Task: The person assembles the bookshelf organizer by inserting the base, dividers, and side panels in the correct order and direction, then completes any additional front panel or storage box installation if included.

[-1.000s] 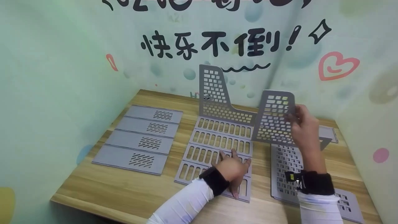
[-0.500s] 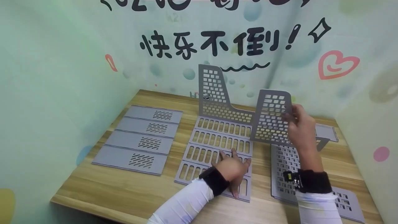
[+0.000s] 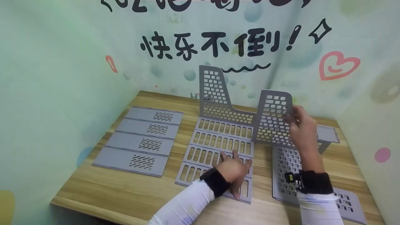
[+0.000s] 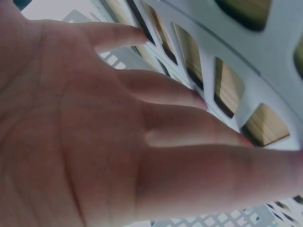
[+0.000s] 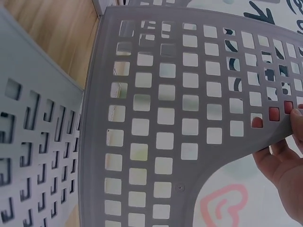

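Observation:
My left hand [image 3: 232,170] rests with spread fingers on a flat grey sheet of several joined slotted panels [image 3: 215,148]; in the left wrist view its fingers [image 4: 175,92] reach across the slots. My right hand [image 3: 303,128] pinches the edge of an upright grey perforated side panel [image 3: 273,117], thumb on one side and fingertips showing through its holes in the right wrist view. That panel's lower left corner stands at the slotted sheet's right edge; whether they are joined I cannot tell. Another upright perforated panel [image 3: 215,107], with a curved cut-out, stands at the sheet's far end.
Several joined grey panels with slanted cuts [image 3: 140,140] lie at the left of the wooden table [image 3: 125,190]. Under my right forearm lies a flat perforated panel [image 3: 281,175]. A small grey tray-like piece [image 3: 327,133] sits behind my right hand. Printed cloth walls surround the table.
My right hand has shifted slightly left with the perforated side panel, then held nearly still. My left hand has stayed in place on the slotted sheet.

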Motion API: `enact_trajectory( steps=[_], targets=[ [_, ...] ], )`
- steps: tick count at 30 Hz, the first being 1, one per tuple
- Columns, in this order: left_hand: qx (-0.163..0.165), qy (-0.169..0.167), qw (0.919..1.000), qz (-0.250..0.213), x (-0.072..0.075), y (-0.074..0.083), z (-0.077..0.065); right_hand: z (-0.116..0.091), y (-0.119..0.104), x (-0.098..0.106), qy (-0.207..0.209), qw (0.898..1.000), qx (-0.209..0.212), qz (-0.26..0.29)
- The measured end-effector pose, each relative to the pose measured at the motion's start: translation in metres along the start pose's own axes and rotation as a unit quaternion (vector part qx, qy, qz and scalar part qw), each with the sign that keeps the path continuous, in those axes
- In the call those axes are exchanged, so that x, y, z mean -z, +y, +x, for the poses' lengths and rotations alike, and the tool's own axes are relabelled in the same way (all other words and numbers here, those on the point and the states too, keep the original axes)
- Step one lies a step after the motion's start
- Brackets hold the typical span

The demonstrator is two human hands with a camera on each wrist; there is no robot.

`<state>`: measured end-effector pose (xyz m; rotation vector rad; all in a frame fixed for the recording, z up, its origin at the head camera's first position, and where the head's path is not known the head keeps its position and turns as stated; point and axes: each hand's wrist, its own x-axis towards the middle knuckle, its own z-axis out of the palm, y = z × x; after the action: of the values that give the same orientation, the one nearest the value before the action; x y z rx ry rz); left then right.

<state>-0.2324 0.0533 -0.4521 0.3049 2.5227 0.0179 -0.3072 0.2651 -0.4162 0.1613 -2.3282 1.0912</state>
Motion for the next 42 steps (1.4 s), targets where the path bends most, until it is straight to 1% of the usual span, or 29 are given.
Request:
enact_trajectory(
  steps=[2,5,6,9,11,12,13,15,17,18,20,22,24,25,26,29,30,33,36,38,40,42],
  targets=[
    [0.000,-0.001,1.0000,0.001,0.000,0.000,0.000,0.000,0.000,-0.002,-0.002,1.000,-0.004,0.006],
    [-0.004,-0.002,0.9997,0.023,0.001,-0.001,0.000,0.001,-0.002,-0.008,-0.009,1.000,-0.011,0.016],
    [-0.010,-0.002,0.9991,0.040,0.001,-0.001,0.000,0.001,-0.002,-0.011,-0.010,1.000,-0.013,0.019],
    [-0.015,0.005,0.9981,0.060,0.001,-0.003,0.002,0.002,-0.003,-0.016,-0.013,0.999,-0.020,0.031],
    [-0.017,0.009,0.9978,0.063,0.001,-0.004,0.002,0.003,-0.001,-0.015,-0.018,0.999,-0.029,0.033],
    [-0.018,0.012,0.9976,0.065,0.001,-0.003,0.003,0.003,0.001,-0.012,-0.026,0.999,-0.036,0.030],
    [-0.015,0.013,0.9983,0.055,0.001,-0.003,0.003,0.004,0.003,-0.008,-0.042,0.998,-0.042,0.026],
    [-0.015,0.013,0.9986,0.049,0.001,-0.002,0.003,0.006,0.012,0.002,-0.089,0.995,-0.049,-0.001],
    [-0.012,0.008,0.9991,0.039,0.001,0.000,0.003,0.007,0.023,0.011,-0.150,0.987,-0.044,-0.046],
    [-0.009,0.007,0.9995,0.028,0.001,0.001,0.003,0.008,0.030,0.016,-0.184,0.980,-0.038,-0.067],
    [-0.008,0.002,0.9999,0.014,0.001,0.002,0.003,0.008,0.044,0.023,-0.244,0.963,-0.035,-0.107],
    [-0.009,-0.003,0.9999,0.005,0.001,0.002,0.003,0.008,0.057,0.032,-0.286,0.949,-0.039,-0.130],
    [-0.011,-0.003,0.9999,0.005,0.001,0.002,0.003,0.008,0.068,0.041,-0.309,0.938,-0.050,-0.148],
    [-0.014,-0.003,0.9999,0.009,0.001,0.003,0.003,0.007,0.073,0.045,-0.313,0.935,-0.055,-0.155],
    [-0.015,-0.003,0.9998,0.013,0.001,0.003,0.003,0.007,0.077,0.050,-0.311,0.935,-0.056,-0.160],
    [-0.016,-0.001,0.9997,0.021,0.002,0.003,0.003,0.006,0.085,0.058,-0.300,0.938,-0.057,-0.164],
    [-0.019,0.000,0.9994,0.029,0.002,0.003,0.004,0.006,0.086,0.060,-0.294,0.940,-0.051,-0.165],
    [-0.029,0.003,0.9988,0.040,0.003,0.002,0.004,0.005,0.087,0.059,-0.286,0.944,-0.038,-0.161],
    [-0.049,0.006,0.9960,0.074,0.003,-0.001,0.006,0.004,0.088,0.056,-0.282,0.945,-0.025,-0.165],
    [-0.058,0.008,0.9948,0.083,0.003,-0.002,0.007,0.002,0.088,0.055,-0.284,0.945,-0.028,-0.162],
    [-0.064,0.005,0.9948,0.079,0.004,-0.004,0.008,0.002,0.089,0.055,-0.286,0.945,-0.034,-0.156],
    [-0.062,-0.002,0.9964,0.058,0.004,-0.005,0.008,0.001,0.090,0.055,-0.288,0.945,-0.038,-0.152]
  ],
)
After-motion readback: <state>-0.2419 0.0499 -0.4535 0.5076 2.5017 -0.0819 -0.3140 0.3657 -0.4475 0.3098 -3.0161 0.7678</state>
